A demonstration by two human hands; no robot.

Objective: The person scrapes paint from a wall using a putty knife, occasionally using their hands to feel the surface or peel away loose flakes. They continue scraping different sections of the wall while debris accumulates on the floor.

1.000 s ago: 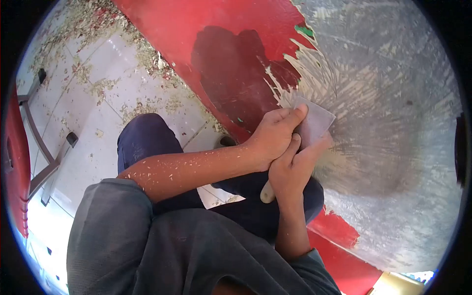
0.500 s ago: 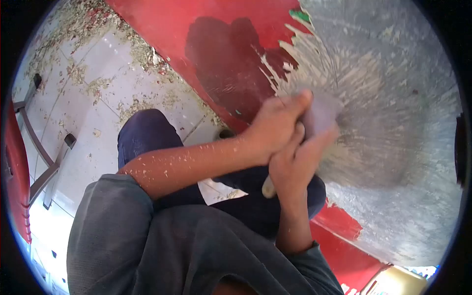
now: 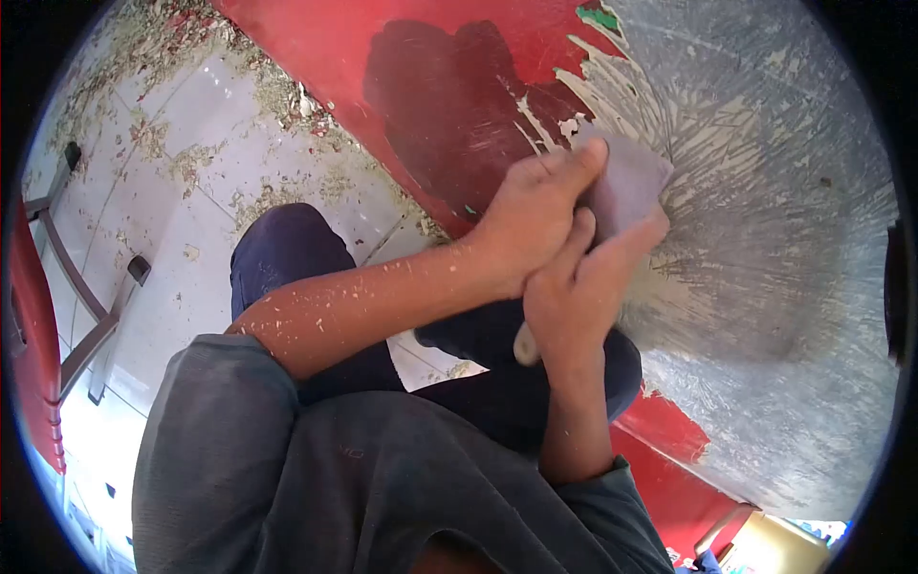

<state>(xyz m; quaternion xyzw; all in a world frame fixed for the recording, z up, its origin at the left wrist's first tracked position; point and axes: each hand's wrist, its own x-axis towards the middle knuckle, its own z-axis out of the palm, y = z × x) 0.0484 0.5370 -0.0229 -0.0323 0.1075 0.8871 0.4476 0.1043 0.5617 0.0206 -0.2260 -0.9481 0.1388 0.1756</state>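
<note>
With both hands I grip a wide-bladed scraper [image 3: 626, 187], its blade resting on the panel [image 3: 765, 239] and its light handle end showing below my hands. My left hand [image 3: 537, 218] is closed, its thumb pressed along the blade's left edge. Just below it, my right hand [image 3: 585, 295] is closed around the handle and lower blade, with a finger stretched along the blade's right side. Bare grey metal, beige streaks and red paint [image 3: 545, 48] cover the panel. Ragged beige edges of the coating stand just beyond the blade. My fingers hide most of the handle.
Paint flakes [image 3: 163, 57] lie scattered over the white tiled floor [image 3: 206, 297]. At the far left stands a red chair [image 3: 36, 364] with brown metal legs. A cream-coloured object [image 3: 775, 547] is at the lower right. My bent knee [image 3: 287, 244] is beside the panel.
Both hands and the scraper have moved a little up the panel, away from my body. The blade now reaches closer to the ragged beige edge. My grip looks the same.
</note>
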